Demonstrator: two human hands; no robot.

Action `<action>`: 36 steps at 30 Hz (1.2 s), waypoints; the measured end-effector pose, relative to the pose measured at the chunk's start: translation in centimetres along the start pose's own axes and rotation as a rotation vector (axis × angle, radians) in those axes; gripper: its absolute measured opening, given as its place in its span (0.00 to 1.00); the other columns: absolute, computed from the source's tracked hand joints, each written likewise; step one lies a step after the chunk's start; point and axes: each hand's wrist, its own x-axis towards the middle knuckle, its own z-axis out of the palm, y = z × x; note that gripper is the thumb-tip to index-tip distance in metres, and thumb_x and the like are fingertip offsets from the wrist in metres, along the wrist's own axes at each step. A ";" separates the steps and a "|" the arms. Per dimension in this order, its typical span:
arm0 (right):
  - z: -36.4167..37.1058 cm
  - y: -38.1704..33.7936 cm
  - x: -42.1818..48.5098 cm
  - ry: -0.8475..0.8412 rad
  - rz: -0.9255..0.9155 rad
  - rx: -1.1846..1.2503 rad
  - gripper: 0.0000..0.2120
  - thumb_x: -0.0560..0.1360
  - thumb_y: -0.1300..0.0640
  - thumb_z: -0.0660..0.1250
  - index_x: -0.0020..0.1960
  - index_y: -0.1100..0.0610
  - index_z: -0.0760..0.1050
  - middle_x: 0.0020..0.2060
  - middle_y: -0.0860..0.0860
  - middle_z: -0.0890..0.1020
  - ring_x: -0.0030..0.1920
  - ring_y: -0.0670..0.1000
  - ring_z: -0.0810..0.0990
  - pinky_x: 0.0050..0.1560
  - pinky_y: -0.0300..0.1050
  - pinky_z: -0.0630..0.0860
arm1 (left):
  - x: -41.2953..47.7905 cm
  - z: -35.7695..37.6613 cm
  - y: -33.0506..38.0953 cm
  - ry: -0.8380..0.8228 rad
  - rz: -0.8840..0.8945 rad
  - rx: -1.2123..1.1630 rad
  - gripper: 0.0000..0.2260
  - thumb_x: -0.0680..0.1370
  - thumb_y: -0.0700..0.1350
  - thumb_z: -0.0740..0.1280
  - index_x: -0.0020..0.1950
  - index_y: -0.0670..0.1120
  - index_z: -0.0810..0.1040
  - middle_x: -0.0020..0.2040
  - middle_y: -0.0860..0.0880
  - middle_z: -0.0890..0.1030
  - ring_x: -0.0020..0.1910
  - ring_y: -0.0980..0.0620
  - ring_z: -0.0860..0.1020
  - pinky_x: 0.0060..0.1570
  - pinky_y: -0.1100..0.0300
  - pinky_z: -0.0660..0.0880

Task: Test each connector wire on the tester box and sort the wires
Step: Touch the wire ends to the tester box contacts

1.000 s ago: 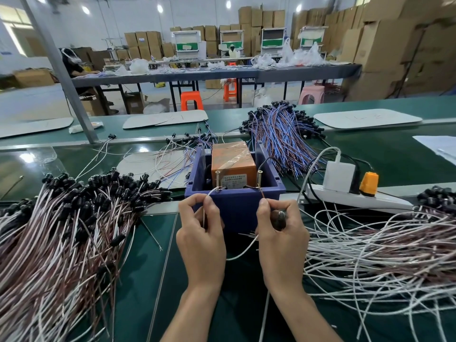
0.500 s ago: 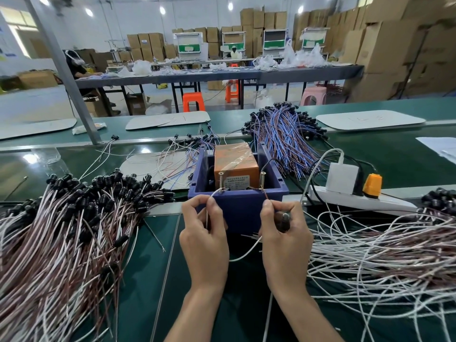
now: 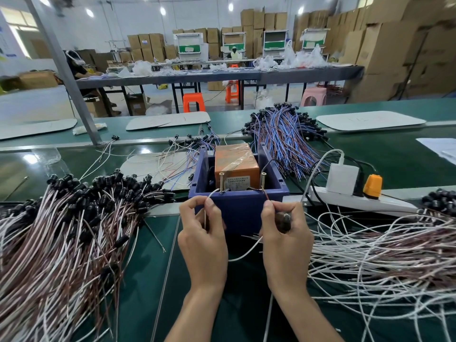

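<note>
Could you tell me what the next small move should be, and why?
The left hand pinches the white end against the left screw, the right hand the brown end at the right screw, so contact seems made; probably lift both ends off next.

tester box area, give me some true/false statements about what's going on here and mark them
1. The left hand pinches a white wire near the left screw post. True.
2. The orange tester sits outside the blue bin. False: it sits inside the bin.
3. The right hand is empty. False: it holds a black connector.
4. An orange plug sits in the power strip. True.
5. The blue wire bundle lies nearer the person than the bin. False: it lies beyond the bin.
</note>
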 end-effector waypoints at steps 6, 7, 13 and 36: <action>-0.1 0.0 0.0 -0.008 -0.001 -0.003 0.11 0.75 0.36 0.63 0.45 0.43 0.74 0.32 0.46 0.81 0.31 0.49 0.79 0.35 0.48 0.77 | 0.0 -0.1 -0.1 -0.004 0.002 -0.001 0.03 0.83 0.55 0.60 0.51 0.59 0.69 0.32 0.53 0.78 0.26 0.54 0.74 0.27 0.69 0.67; 0.0 0.0 0.0 -0.009 -0.001 -0.002 0.11 0.75 0.36 0.63 0.45 0.43 0.74 0.32 0.46 0.81 0.31 0.49 0.79 0.35 0.48 0.77 | 0.0 -0.1 -0.1 -0.005 0.002 -0.002 0.03 0.83 0.55 0.60 0.51 0.59 0.69 0.32 0.53 0.78 0.26 0.54 0.75 0.27 0.69 0.67; 0.1 0.1 0.1 -0.011 -0.003 -0.001 0.10 0.74 0.36 0.63 0.45 0.42 0.73 0.32 0.45 0.81 0.31 0.48 0.79 0.33 0.41 0.75 | 0.0 0.0 -0.1 -0.007 0.002 -0.002 0.03 0.83 0.55 0.60 0.51 0.58 0.69 0.32 0.52 0.78 0.26 0.54 0.74 0.27 0.68 0.67; -2.9 -3.4 -1.0 -0.187 0.000 0.152 0.21 0.80 0.33 0.51 0.51 0.41 0.80 0.46 0.42 0.87 0.32 0.45 0.81 0.38 0.36 0.75 | -2.4 -4.1 3.4 0.052 0.126 0.307 0.21 0.81 0.45 0.59 0.74 0.44 0.65 0.77 0.41 0.60 0.77 0.47 0.58 0.73 0.50 0.62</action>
